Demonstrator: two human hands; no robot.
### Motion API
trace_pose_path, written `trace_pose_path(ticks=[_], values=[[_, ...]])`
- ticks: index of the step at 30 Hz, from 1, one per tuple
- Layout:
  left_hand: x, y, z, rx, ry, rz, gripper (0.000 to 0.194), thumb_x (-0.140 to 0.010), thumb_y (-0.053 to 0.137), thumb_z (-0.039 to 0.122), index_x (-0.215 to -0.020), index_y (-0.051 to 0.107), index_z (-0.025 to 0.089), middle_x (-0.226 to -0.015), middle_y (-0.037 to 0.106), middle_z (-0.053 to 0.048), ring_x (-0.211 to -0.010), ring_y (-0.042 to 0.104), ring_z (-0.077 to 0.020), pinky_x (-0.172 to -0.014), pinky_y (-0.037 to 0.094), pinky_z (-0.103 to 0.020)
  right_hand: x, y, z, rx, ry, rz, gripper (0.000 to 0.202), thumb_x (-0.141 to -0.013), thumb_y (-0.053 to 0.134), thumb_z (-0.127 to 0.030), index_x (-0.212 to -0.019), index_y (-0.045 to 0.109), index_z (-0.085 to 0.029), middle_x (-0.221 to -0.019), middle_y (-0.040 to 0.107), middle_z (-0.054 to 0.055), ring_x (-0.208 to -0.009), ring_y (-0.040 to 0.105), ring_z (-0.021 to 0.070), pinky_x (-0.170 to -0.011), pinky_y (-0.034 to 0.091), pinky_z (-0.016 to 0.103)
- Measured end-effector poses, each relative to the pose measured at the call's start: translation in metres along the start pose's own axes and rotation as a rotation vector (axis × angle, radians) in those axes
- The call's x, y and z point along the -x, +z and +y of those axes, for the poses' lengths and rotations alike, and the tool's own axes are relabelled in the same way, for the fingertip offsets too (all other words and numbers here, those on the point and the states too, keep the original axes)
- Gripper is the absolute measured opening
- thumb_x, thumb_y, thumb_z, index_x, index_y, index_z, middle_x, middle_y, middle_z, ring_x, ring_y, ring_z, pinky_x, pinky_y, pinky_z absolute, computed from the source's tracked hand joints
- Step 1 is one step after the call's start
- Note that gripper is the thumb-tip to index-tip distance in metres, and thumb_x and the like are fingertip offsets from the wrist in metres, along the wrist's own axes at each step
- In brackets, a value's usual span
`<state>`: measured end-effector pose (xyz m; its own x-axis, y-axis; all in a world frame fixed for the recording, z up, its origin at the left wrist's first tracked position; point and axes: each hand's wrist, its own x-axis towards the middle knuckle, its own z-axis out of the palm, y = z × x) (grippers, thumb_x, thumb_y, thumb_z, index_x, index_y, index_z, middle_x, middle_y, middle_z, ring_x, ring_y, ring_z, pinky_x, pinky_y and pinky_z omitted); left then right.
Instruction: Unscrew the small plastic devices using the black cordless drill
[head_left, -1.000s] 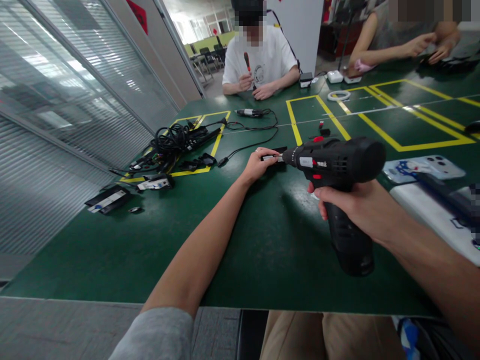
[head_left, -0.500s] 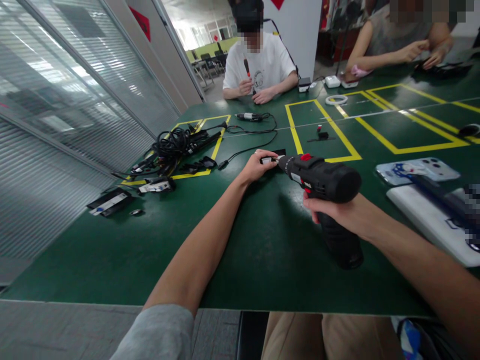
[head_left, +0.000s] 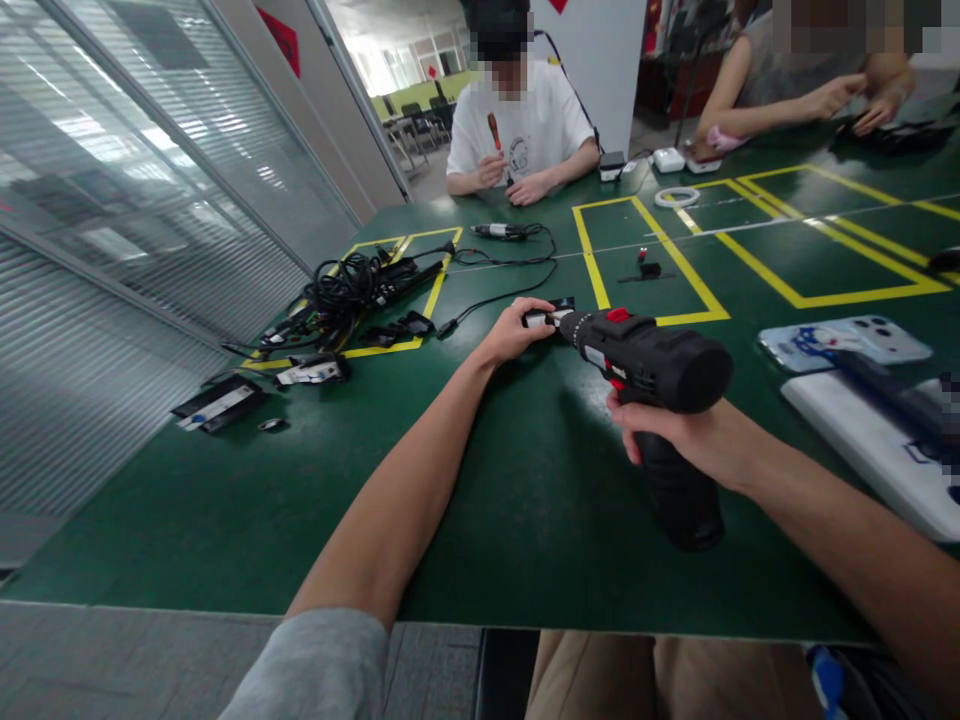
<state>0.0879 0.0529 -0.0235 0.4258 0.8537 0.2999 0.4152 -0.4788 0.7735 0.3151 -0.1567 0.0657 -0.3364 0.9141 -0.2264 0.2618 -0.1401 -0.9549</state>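
I have my right hand [head_left: 686,430] wrapped round the grip of a cordless drill [head_left: 660,365], a matte black plastic body with a rounded, barrel-like rear, red accents and a thick, rubbery-looking handle. My left hand [head_left: 514,332] pinches a small black-and-silver part [head_left: 536,320] between thumb and fingers, low over the smooth green desk [head_left: 480,520], whose surface throws a dull sheen. The drill sits right of my left hand, its nose reaching that hand's fingertips; over the feed I can't tell whether the bit is seated in anything.

Nearer the window side, left of my left hand, lies a tangle of glossy black cables [head_left: 349,285], with a flat black box [head_left: 221,403] bearing a pale strip closer in. Beyond the drill, a small black block [head_left: 649,270] lies inside a rectangle of yellow tape [head_left: 592,265]. Right of my right hand are a phone in a patterned case [head_left: 885,340] and a smooth white slab [head_left: 847,430] with rounded edges.

Against a second ago, I have the drill's rear lower and further left, and the small black block, then mostly hidden, now shows fully. The half-second-old view nearly matches this one.

The drill's long axis runs from its rear, near my right hand, forward and leftward; the nose points at my left fingertips, while the handle hangs down towards me.
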Motion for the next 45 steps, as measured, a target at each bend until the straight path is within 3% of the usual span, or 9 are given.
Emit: trace_pose_path(ticks=[13,25,32,37,41,45], values=[[0.0022,-0.0006,0.0023,-0.015,-0.034,-0.006,0.039,-0.072,0.072,0.029,-0.11,0.068,0.018,-0.116,0.061,-0.007,-0.106,0.058,-0.0206,-0.101,0.045,-0.037,0.0014,-0.0023,0.0002,0.031,0.017,-0.018,0.019,-0.087,0.061,-0.04,-0.083,0.062,-0.021,-0.062,0.066,0.0,-0.063,0.061,0.0198,-0.073,0.044,0.039],[0.0007,-0.0007,-0.0005,-0.001,-0.013,-0.004,0.039,-0.072,0.072,0.03,-0.109,0.069,0.018,-0.114,0.063,-0.007,-0.106,0.058,-0.0209,-0.101,0.044,-0.038,0.0011,-0.0017,-0.0009,0.042,-0.001,-0.005,0.017,-0.088,0.059,-0.036,-0.078,0.062,-0.022,-0.062,0.066,0.001,-0.064,0.063,0.0205,-0.072,0.045,0.038],[-0.0008,-0.0011,-0.0052,0.007,0.022,-0.018,0.035,-0.073,0.071,0.033,-0.106,0.071,0.02,-0.114,0.066,-0.006,-0.11,0.058,-0.0225,-0.103,0.044,-0.039,-0.0004,-0.0003,0.0004,0.005,-0.009,-0.012,0.017,-0.087,0.061,-0.036,-0.085,0.064,-0.02,-0.06,0.065,0.001,-0.061,0.062,0.0203,-0.071,0.046,0.038],[-0.0003,-0.002,-0.0035,-0.009,0.059,-0.012,0.033,-0.074,0.07,0.032,-0.105,0.072,0.02,-0.113,0.067,-0.007,-0.113,0.058,-0.0226,-0.106,0.041,-0.039,-0.0012,0.0021,-0.0012,-0.056,-0.039,0.031,0.011,-0.08,0.065,-0.028,-0.087,0.066,-0.02,-0.076,0.069,0.002,-0.053,0.06,0.016,-0.064,0.046,0.036],[0.0005,-0.0022,-0.0027,0.006,0.05,-0.005,0.033,-0.074,0.071,0.033,-0.105,0.073,0.02,-0.112,0.067,-0.007,-0.113,0.058,-0.0225,-0.106,0.042,-0.038,-0.0008,0.0021,-0.0023,-0.041,-0.012,0.027,0.009,-0.082,0.064,-0.029,-0.078,0.064,-0.021,-0.059,0.064,0.0,-0.058,0.062,0.0195,-0.067,0.046,0.037],[0.0005,-0.0023,-0.0033,0.018,0.057,-0.002,0.033,-0.073,0.072,0.033,-0.104,0.073,0.021,-0.112,0.067,-0.006,-0.112,0.058,-0.0221,-0.105,0.042,-0.038,-0.0005,0.0019,-0.0026,-0.038,-0.007,0.041,0.007,-0.082,0.064,-0.025,-0.076,0.062,-0.022,-0.056,0.064,0.001,-0.058,0.061,0.0199,-0.067,0.045,0.038]])
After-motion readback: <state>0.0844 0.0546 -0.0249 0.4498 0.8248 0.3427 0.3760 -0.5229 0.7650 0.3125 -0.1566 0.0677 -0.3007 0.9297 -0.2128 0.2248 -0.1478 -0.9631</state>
